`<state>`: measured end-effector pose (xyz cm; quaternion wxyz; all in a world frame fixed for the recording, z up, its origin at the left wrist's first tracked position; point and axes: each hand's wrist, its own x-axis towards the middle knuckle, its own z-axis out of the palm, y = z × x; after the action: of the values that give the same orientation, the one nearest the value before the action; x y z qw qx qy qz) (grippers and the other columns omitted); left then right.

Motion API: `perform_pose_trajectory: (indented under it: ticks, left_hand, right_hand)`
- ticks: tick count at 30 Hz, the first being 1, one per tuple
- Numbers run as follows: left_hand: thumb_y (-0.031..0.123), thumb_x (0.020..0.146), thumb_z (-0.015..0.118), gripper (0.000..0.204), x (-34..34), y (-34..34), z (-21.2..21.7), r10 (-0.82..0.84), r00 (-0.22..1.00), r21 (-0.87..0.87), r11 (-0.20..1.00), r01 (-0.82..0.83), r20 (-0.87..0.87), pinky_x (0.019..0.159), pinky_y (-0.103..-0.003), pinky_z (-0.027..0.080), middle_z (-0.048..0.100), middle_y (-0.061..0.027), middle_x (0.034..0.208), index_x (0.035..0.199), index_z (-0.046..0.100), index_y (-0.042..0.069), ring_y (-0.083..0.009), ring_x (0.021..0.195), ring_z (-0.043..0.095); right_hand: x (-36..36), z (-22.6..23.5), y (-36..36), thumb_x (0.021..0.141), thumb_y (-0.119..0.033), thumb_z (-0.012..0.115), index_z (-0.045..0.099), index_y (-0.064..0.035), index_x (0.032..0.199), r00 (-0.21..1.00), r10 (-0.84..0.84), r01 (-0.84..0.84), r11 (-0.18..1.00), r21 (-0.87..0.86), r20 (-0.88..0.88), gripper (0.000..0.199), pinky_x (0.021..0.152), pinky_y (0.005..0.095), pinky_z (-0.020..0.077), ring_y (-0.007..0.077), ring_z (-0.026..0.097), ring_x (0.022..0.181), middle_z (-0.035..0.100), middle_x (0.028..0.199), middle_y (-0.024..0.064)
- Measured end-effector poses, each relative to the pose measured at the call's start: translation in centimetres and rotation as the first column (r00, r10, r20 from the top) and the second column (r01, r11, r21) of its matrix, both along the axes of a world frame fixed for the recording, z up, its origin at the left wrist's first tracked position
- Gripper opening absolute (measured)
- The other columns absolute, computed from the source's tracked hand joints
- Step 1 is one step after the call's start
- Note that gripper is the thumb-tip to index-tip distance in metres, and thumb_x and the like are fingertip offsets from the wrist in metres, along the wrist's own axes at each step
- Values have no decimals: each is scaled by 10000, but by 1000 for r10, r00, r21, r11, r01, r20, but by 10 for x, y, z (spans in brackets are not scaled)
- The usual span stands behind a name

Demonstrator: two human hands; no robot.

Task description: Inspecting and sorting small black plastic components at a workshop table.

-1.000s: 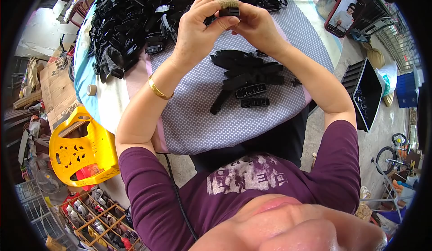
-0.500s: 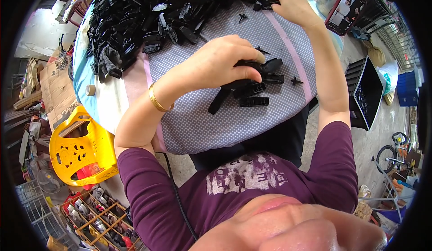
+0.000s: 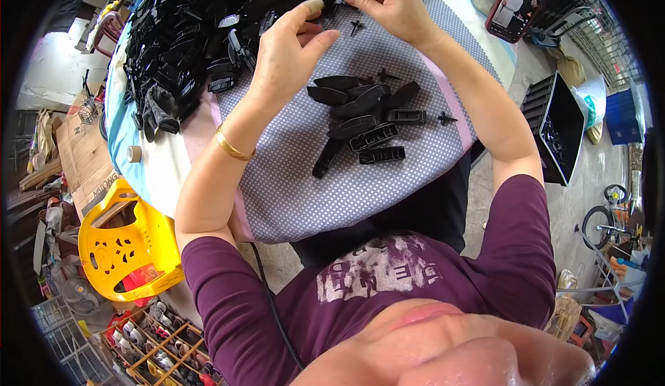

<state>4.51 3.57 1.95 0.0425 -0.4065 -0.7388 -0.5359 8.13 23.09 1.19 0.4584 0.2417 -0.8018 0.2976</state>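
My left hand (image 3: 289,57) hovers over the grey dotted cloth (image 3: 325,192) at the edge of a big heap of black plastic parts (image 3: 208,26), fingers apart and nothing in it. At the heap's far edge, the fingertips of my right hand (image 3: 391,2) pinch a small black pin. Another small pin (image 3: 355,26) lies just below the two hands. A small pile of black clip-like parts (image 3: 360,119) rests on the cloth in front of me, with loose pins (image 3: 447,117) beside it.
A phone on a stand (image 3: 516,2) is at the far right of the table. A black tray (image 3: 561,133) stands to the right. A yellow plastic chair (image 3: 118,247), a shoe rack (image 3: 152,344) and cardboard (image 3: 83,157) are on the left.
Both hands held one black part together, then my left hand laid it on the small pile. My left hand has now moved up to the heap beside my right hand.
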Motion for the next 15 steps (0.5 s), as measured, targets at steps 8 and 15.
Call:
perform_pose_trajectory:
  ticks: [8, 15]
  left_hand:
    - [58, 819, 642, 415, -5, -2, 3, -25, 980, -54, 998, 36, 198, 742, -275, 534, 598, -121, 1044, 1196, 507, -51, -152, 842, 621]
    - [135, 922, 533, 335, -11, -6, 11, -358, 600, 355, 926, 128, 716, 769, -311, 516, 580, -92, 966, 1230, 497, 7, -201, 904, 595]
  right_hand:
    - [15, 23, -21, 798, -158, 688, 680, -27, 982, 926, 54, 17, 983, -184, 374, 225, 683, 248, 525, 158, 649, 740, 684, 835, 100]
    - [27, 28, 44, 726, -275, 666, 644, -35, 877, 485, -678, 404, 734, 546, 553, 284, 718, 388, 493, 317, 626, 806, 648, 854, 162]
